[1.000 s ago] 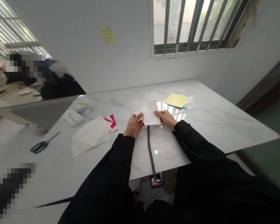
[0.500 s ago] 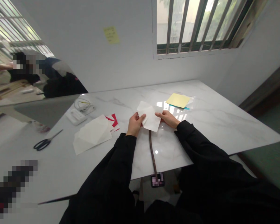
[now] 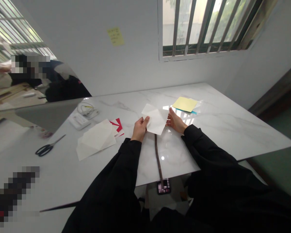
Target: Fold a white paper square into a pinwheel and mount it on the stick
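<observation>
A folded piece of white paper (image 3: 156,120) is held above the marble-patterned table (image 3: 184,145). My left hand (image 3: 140,128) grips its left edge, thumb on top and fingers underneath. At the paper's right edge is my right hand (image 3: 176,121), with its thumb raised and its fingers apart; the fingertips are close to the edge, and I cannot tell whether they touch it. Left of my left hand lie several white paper sheets (image 3: 95,139), with red cut paper (image 3: 116,127) partly under them.
Black-handled scissors (image 3: 48,147) lie on the left. Behind the sheets are a white box (image 3: 79,121) and a coiled cable (image 3: 87,110). Yellow paper (image 3: 185,104) sits at the back right. A brown cord (image 3: 157,155) runs over the front edge. A person (image 3: 60,81) is at the far left.
My right hand has loosened from the paper's right side, its thumb lifting away and fingers opening. The paper has tilted slightly in my left hand, which stays in place.
</observation>
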`<state>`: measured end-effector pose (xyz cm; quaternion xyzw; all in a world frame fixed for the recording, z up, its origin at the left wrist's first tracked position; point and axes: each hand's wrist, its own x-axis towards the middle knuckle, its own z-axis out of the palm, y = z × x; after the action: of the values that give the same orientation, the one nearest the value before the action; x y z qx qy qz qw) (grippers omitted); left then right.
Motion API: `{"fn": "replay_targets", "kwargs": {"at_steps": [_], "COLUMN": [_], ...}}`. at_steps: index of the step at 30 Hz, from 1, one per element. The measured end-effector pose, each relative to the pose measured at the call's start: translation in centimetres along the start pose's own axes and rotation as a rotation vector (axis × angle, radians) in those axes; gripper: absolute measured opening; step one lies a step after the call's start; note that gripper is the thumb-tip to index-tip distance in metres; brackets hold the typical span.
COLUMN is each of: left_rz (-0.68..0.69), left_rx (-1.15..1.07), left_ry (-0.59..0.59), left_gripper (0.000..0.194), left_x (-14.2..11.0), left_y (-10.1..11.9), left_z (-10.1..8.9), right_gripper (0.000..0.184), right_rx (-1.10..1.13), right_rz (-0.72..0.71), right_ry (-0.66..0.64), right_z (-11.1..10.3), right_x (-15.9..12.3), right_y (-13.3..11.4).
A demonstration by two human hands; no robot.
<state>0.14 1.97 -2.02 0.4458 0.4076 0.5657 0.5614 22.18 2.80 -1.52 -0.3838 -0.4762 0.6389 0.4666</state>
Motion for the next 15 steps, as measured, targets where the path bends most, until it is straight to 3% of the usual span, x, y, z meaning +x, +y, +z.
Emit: {"fn": "replay_targets", "kwargs": {"at_steps": [4, 11, 15], "left_rz": [-0.008, -0.001, 0.007], "left_rx": [0.001, 0.015, 0.029], "left_ry": [-0.006, -0.013, -0.034], "left_gripper": [0.064, 0.062, 0.06], "left_x": [0.09, -0.28, -0.52], "left_y": [-0.01, 0.45, 0.71], "left_z": [-0.03, 0.26, 0.37], "right_gripper": [0.077, 0.046, 0.042], "right_rx": [0.148, 0.225, 0.21], "right_rz": [0.068, 0.139, 0.138], "right_ry": [0.025, 0.073, 0.048], "right_z": [-0.28, -0.1, 0.06], "right_x": [-0.18, -0.1, -0.14], "right_y": [-0.82, -0.32, -0.29]}}
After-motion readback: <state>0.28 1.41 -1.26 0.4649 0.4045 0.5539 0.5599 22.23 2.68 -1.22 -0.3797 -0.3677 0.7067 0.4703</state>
